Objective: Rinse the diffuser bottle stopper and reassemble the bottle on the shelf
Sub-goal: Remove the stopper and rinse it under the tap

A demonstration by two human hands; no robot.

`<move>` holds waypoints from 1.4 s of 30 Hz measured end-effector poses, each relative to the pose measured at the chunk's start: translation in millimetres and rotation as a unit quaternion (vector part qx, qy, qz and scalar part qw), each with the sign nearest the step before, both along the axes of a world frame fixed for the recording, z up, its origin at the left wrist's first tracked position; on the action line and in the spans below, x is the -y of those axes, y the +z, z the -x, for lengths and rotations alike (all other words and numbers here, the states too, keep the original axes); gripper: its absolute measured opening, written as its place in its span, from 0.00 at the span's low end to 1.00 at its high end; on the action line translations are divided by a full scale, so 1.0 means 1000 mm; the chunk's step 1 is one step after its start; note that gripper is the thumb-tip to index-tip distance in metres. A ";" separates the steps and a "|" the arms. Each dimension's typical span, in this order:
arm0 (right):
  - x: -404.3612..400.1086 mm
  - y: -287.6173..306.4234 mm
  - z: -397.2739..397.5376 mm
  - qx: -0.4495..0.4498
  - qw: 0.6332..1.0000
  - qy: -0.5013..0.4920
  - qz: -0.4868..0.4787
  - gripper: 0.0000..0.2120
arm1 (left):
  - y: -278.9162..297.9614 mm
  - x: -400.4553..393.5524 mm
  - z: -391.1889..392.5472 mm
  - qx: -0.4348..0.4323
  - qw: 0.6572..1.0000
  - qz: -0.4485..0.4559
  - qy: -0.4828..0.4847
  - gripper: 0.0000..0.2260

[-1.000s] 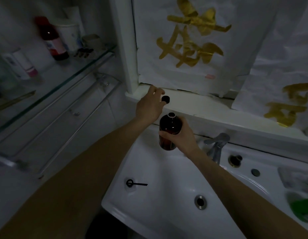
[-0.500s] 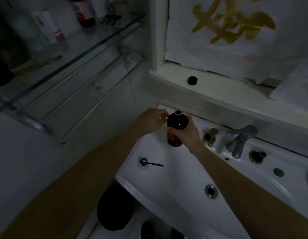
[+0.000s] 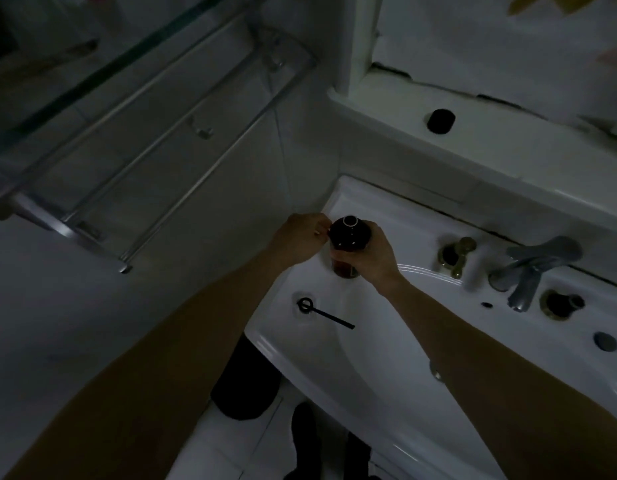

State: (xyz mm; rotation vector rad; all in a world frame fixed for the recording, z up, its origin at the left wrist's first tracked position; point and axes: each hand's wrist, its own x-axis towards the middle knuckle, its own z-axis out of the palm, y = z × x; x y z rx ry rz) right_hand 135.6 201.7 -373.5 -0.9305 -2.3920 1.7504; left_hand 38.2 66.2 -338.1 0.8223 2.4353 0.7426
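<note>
While the room is quite dark, the head view shows two bare arms reaching over a white sink (image 3: pixel 386 358). The right hand (image 3: pixel 376 256) has its fingers wrapped around a dark brown bottle (image 3: pixel 348 237), holding it upright over the back left corner of the sink. The bottle's round mouth is at the top, and it looks open with a pale ring around it. The left hand (image 3: pixel 300 237) is right beside the bottle's neck, with its fingers curled in and its fingertips at the bottle's side. It seems to pinch something small and pale there, but it is too dark to tell what that is. A small black cap (image 3: pixel 441 121) sits by itself on the white ledge (image 3: pixel 508 150) above the sink, well apart from the bottle. A thin black stick with a ring on one end (image 3: pixel 321 313) lies on the sink's left rim, near the left arm. A metal tap (image 3: pixel 532 268) stands at the back of the sink, to the right of the bottle. A metal towel rack (image 3: pixel 154 140) hangs on the wall to the left.
</note>
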 end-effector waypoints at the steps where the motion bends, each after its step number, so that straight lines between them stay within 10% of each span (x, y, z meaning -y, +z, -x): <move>1: 0.001 -0.004 0.001 0.005 1.000 0.000 -0.004 0.40 | -0.003 0.001 0.001 0.003 1.000 0.002 0.005 0.12; 24: 0.012 -0.043 0.003 0.017 1.000 0.003 -0.006 0.37 | -0.045 0.023 -0.012 0.085 0.996 0.003 0.029 0.18; 30: 0.012 -0.041 -0.009 0.082 0.996 0.005 -0.046 0.51 | -0.059 0.041 -0.029 0.062 0.997 0.054 -0.013 0.19; 42: 0.034 -0.055 -0.039 0.215 0.957 0.163 -0.109 0.16 | -0.076 0.063 -0.052 0.044 0.972 0.185 -0.139 0.27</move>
